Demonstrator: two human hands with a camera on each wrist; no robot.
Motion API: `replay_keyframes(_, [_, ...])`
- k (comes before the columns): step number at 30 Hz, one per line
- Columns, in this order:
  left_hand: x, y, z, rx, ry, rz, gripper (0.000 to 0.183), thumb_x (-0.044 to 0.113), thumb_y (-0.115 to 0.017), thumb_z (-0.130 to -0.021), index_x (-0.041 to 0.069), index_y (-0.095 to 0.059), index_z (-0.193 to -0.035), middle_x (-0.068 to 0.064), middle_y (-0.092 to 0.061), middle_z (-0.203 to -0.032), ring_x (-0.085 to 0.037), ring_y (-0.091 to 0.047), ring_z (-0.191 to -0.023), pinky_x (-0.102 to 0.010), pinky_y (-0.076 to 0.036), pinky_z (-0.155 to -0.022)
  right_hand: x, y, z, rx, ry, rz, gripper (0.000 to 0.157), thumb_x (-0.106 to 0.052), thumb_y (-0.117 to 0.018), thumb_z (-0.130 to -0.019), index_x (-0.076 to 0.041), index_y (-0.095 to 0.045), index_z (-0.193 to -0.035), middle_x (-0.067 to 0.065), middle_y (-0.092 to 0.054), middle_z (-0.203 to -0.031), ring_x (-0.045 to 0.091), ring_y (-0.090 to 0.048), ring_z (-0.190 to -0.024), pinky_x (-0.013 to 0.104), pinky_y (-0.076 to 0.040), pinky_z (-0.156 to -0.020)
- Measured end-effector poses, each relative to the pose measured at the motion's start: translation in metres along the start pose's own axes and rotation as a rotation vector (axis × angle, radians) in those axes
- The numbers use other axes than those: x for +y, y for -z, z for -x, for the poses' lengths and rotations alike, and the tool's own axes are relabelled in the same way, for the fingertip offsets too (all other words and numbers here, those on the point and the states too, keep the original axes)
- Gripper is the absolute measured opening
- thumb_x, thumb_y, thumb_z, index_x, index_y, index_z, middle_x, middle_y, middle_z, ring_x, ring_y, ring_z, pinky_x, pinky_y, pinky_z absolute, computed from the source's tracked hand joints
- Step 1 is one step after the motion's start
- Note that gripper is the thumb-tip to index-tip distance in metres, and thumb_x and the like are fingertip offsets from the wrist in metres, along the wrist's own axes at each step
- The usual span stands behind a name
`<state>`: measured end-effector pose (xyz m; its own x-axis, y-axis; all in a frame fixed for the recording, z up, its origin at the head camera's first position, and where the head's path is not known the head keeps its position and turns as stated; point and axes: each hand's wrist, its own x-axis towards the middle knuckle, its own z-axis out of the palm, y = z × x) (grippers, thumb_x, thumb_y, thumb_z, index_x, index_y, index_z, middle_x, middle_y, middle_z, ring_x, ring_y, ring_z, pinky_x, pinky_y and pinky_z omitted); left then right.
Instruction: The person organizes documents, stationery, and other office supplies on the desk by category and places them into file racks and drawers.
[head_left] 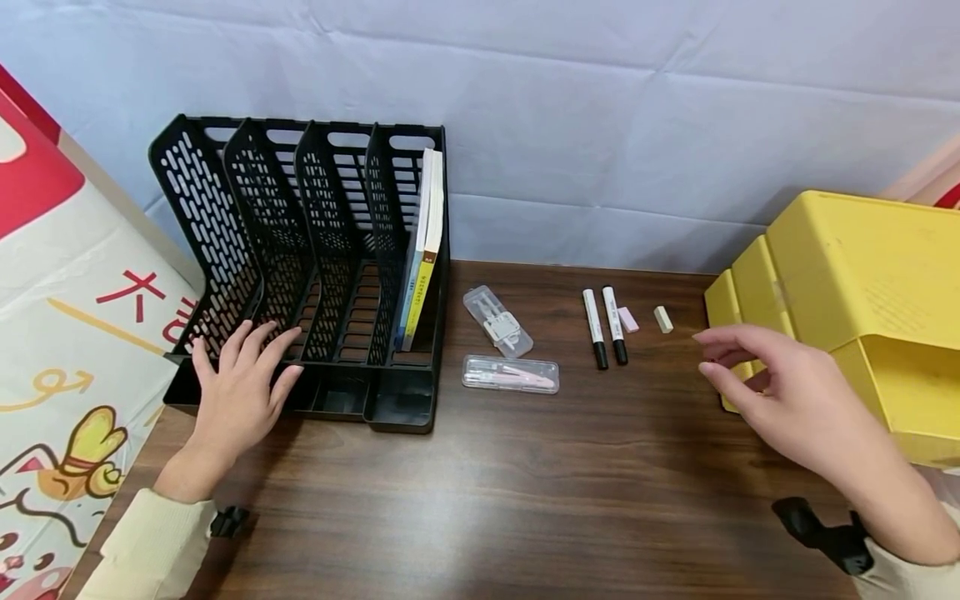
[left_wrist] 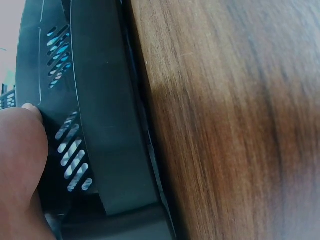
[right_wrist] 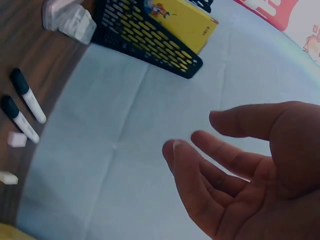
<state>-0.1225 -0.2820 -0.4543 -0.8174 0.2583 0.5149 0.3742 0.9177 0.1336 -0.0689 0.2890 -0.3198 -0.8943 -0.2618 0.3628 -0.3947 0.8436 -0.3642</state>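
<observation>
My left hand rests with spread fingers on the front part of a black desk file rack, at its left end. In the left wrist view, the thumb lies beside the rack's dark front wall. My right hand is raised in front of a yellow storage box, at the right. Its fingers are loosely bent, and the right wrist view shows a gap between thumb and fingers with nothing held. Several books stand in the rack's rightmost slot.
Between rack and yellow box lie two clear cases with pink and white tools, two white markers with black caps, a pink block and a cream block. A pale cloth hangs behind.
</observation>
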Motion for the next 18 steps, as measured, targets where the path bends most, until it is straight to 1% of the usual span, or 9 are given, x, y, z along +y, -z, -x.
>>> replay_keyframes(3, [0.000, 0.001, 0.001, 0.001, 0.001, -0.006, 0.054, 0.053, -0.038, -0.107, 0.016, -0.056, -0.141, -0.021, -0.052, -0.142, -0.049, -0.038, -0.138, -0.080, -0.003, -0.108, 0.004, -0.012, -0.004, -0.011, -0.008, -0.029, 0.036, 0.003, -0.077, -0.086, -0.009, -0.069, -0.118, 0.003, -0.074, -0.097, -0.016, -0.053, -0.086, 0.008, -0.046, -0.065])
replay_keyframes(5, [0.000, 0.001, 0.001, -0.003, 0.003, -0.004, 0.056, 0.055, -0.035, -0.107, 0.016, -0.056, -0.141, -0.021, -0.052, -0.142, -0.049, -0.037, -0.138, -0.080, -0.002, -0.108, 0.009, -0.019, -0.006, -0.011, -0.024, -0.043, 0.034, 0.003, -0.075, -0.088, -0.008, -0.068, -0.120, 0.004, -0.073, -0.097, -0.017, -0.051, -0.089, 0.008, -0.046, -0.066])
replay_keyframes(12, [-0.001, 0.000, 0.001, 0.003, -0.001, -0.007, 0.061, 0.058, -0.030, -0.106, 0.015, -0.056, -0.141, -0.021, -0.052, -0.142, -0.049, -0.037, -0.138, -0.079, -0.001, -0.109, 0.029, -0.040, -0.019, -0.013, -0.159, -0.104, 0.029, -0.001, -0.069, -0.094, -0.005, -0.066, -0.123, 0.014, -0.071, -0.100, -0.017, -0.047, -0.088, 0.009, -0.040, -0.067])
replay_keyframes(15, [-0.001, 0.000, 0.000, 0.007, -0.005, -0.007, 0.061, 0.058, -0.030, -0.106, 0.015, -0.057, -0.140, -0.022, -0.052, -0.142, -0.049, -0.038, -0.137, -0.080, -0.002, -0.108, 0.039, -0.048, -0.026, -0.011, -0.212, -0.144, 0.028, -0.002, -0.066, -0.097, -0.002, -0.064, -0.125, 0.018, -0.071, -0.104, -0.018, -0.047, -0.087, 0.007, -0.040, -0.069])
replay_keyframes(18, [-0.001, 0.000, 0.000, 0.003, -0.006, -0.004, 0.059, 0.057, -0.031, -0.107, 0.016, -0.057, -0.140, -0.021, -0.053, -0.141, -0.049, -0.038, -0.137, -0.080, -0.003, -0.108, 0.050, -0.057, -0.033, -0.020, -0.269, -0.185, 0.030, -0.001, -0.064, -0.098, 0.002, -0.062, -0.127, 0.023, -0.068, -0.109, -0.017, -0.049, -0.083, 0.008, -0.044, -0.066])
